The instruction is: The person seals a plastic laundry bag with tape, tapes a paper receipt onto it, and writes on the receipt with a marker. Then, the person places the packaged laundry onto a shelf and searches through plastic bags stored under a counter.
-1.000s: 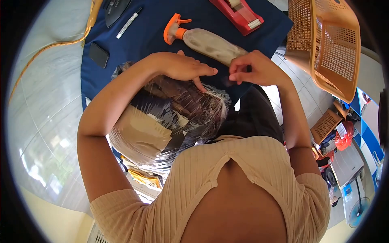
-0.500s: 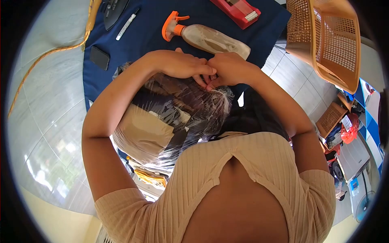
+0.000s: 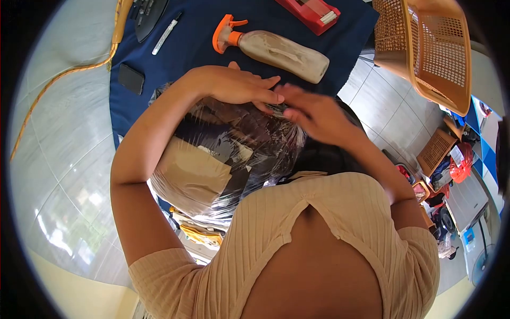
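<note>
A bulging bundle of dark and beige folded fabric in clear, crinkled plastic wrap (image 3: 199,165) lies at the near edge of the navy cloth-covered bench (image 3: 194,45), close against the torso; what supports its underside cannot be told. At its far right corner the wrap looks gathered, and both hands meet there. The left hand (image 3: 239,86) reaches over the bundle with fingers loosely extended and partly curled down at that corner; whether it pinches the plastic cannot be told. The right hand (image 3: 319,114) is half open beside it, thumb apart from the fingers, blurred, with no clear hold on anything. The step in hand seems to be working the gathered plastic, and the next move would call for a sure fingertip grip there while the left hand steadies the bundle. Just beyond the hands a clear spray bottle with an orange trigger head (image 3: 284,55) lies on its side, with a red tape dispenser (image 3: 314,15) farther off. Toward the left are a flat black phone-like slab (image 3: 130,78) and a white marker with a dark cap (image 3: 167,36). A tan perforated plastic basket (image 3: 390,26) stands off to the right.
</note>
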Available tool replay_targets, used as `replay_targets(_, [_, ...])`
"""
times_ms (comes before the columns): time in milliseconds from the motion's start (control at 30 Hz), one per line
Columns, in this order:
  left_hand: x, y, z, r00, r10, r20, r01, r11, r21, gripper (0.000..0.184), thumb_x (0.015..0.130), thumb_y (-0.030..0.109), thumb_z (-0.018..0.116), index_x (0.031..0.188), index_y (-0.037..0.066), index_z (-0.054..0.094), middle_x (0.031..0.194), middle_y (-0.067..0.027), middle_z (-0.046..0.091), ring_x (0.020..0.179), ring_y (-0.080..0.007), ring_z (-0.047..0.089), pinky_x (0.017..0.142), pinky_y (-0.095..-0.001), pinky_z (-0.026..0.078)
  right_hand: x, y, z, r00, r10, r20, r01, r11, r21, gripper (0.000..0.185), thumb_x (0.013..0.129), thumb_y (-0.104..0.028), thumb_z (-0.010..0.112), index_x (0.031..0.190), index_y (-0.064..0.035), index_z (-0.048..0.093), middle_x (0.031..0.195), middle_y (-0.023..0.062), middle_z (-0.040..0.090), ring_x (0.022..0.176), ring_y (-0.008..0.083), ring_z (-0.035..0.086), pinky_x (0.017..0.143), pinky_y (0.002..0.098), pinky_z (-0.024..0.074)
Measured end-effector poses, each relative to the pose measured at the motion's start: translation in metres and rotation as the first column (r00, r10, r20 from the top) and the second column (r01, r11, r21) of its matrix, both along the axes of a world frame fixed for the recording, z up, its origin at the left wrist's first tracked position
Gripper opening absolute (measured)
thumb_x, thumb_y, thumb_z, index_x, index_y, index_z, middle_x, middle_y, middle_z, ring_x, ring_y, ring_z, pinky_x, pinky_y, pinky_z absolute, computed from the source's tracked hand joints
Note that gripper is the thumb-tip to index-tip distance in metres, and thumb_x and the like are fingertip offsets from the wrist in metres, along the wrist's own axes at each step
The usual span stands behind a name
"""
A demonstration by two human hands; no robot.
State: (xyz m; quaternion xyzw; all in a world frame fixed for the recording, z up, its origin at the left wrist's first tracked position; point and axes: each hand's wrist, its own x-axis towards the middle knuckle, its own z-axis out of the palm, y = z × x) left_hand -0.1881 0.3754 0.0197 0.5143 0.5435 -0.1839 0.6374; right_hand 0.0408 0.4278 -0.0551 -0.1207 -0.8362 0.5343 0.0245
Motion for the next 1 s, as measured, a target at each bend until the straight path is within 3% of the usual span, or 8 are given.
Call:
replay_targets(133, [0.005, 0.003, 0.008, 0.998, -0.058, -0.035, 0.058, 0.998, 0.010, 0.088, 0.090, 0.071, 0.027, 0.150, 0.006, 0.028, 0.153, -0.0067, 0.034, 0.142, -0.0286, 0.028, 0.110, -0.0395, 0.016, -0.007, 0.010, 0.028, 0.824, 0.325, 0.465, -0.178, 0.926, -0.332, 0.049, 0.099, -0.044, 0.043, 0.125, -0.0058, 0.059, 0.120, 0.0139, 0.064, 0.119, 0.0309, 0.056, 0.095, 0.0393, 0.0469])
replay_targets(233, [0.005, 0.000, 0.006, 0.996, -0.078, -0.041, 0.079, 0.997, 0.014, 0.082, 0.092, 0.069, 0.024, 0.149, 0.010, 0.032, 0.154, -0.0046, 0.032, 0.142, -0.0276, 0.028, 0.109, -0.0398, 0.017, 0.006, 0.005, -0.004, 0.988, 0.049, 0.149, -0.024, 0.986, -0.167, 0.054, 0.100, -0.045, 0.040, 0.131, -0.0037, 0.054, 0.127, 0.0151, 0.059, 0.131, 0.0322, 0.046, 0.104, 0.0402, 0.0404])
replay_targets(567, [0.003, 0.001, 0.002, 0.999, 0.000, -0.046, 0.000, 1.000, 0.000, 0.067, 0.097, 0.062, 0.024, 0.144, 0.019, 0.044, 0.146, -0.0040, 0.047, 0.131, -0.0262, 0.042, 0.112, -0.0434, 0.013, 0.022, -0.021, 0.022, 0.964, 0.267, 0.002, -0.267, 0.962, -0.051, 0.058, 0.100, -0.043, 0.042, 0.146, -0.0086, 0.035, 0.151, 0.0152, 0.035, 0.141, 0.0325, 0.030, 0.115, 0.0487, 0.0222])
replay_targets(667, [-0.008, -0.010, 0.030, 0.988, -0.093, -0.123, 0.130, 0.931, 0.342, 0.059, 0.099, 0.054, 0.034, 0.143, 0.015, 0.046, 0.133, -0.0071, 0.059, 0.123, -0.0251, 0.052, 0.110, -0.0365, 0.019, 0.029, -0.015, 0.016, 0.982, 0.120, -0.143, -0.139, 0.981, -0.134, 0.053, 0.098, -0.039, 0.049, 0.142, -0.0085, 0.042, 0.145, 0.0150, 0.043, 0.135, 0.0305, 0.039, 0.110, 0.0435, 0.0325])
replay_targets(767, [-0.031, -0.059, 0.115, 0.943, 0.333, 0.008, -0.199, 0.545, 0.815, 0.054, 0.097, 0.044, 0.042, 0.137, 0.008, 0.050, 0.128, -0.0110, 0.061, 0.118, -0.0239, 0.054, 0.105, -0.0338, 0.030, 0.037, -0.008, 0.014, 0.938, -0.331, -0.105, 0.279, 0.898, -0.340, 0.041, 0.095, -0.030, 0.059, 0.126, -0.0032, 0.056, 0.117, 0.0123, 0.059, 0.103, 0.0198, 0.060, 0.084, 0.0301, 0.0510])
replay_targets(800, [-0.031, -0.084, 0.134, 0.878, 0.472, 0.082, -0.289, 0.384, 0.877, 0.052, 0.097, 0.041, 0.042, 0.134, 0.006, 0.053, 0.128, -0.0132, 0.060, 0.116, -0.0235, 0.055, 0.102, -0.0330, 0.036, 0.054, -0.005, -0.017, 0.902, -0.373, 0.218, 0.429, 0.838, -0.337, 0.042, 0.097, -0.033, 0.057, 0.123, -0.0005, 0.057, 0.100, 0.0118, 0.065, 0.082, 0.0203, 0.065, 0.077, 0.0278, 0.0532])
replay_targets(900, [-0.031, -0.205, 0.123, 0.149, 0.856, 0.495, -0.325, -0.431, 0.842, 0.056, 0.096, 0.044, 0.040, 0.138, 0.008, 0.048, 0.144, -0.0087, 0.046, 0.133, -0.0206, 0.038, 0.108, -0.0395, 0.024, 0.061, -0.016, -0.038, 0.902, -0.269, 0.338, 0.418, 0.742, -0.525, 0.046, 0.099, -0.037, 0.052, 0.122, 0.0018, 0.058, 0.091, 0.0124, 0.067, 0.068, 0.0191, 0.065, 0.072, 0.0265, 0.0543])
replay_targets(1000, [0.000, -0.382, 0.017, -0.592, 0.371, 0.716, -0.034, -0.899, 0.437, 0.037, 0.098, 0.025, 0.048, 0.130, 0.007, 0.052, 0.119, -0.0052, 0.057, 0.114, -0.0186, 0.052, 0.099, -0.0376, 0.039, 0.052, -0.024, -0.031, 0.867, -0.208, 0.452, 0.473, 0.630, -0.616, 0.048, 0.099, -0.036, 0.052, 0.127, 0.0023, 0.056, 0.108, 0.0132, 0.066, 0.086, 0.0191, 0.065, 0.079, 0.0280, 0.0537])
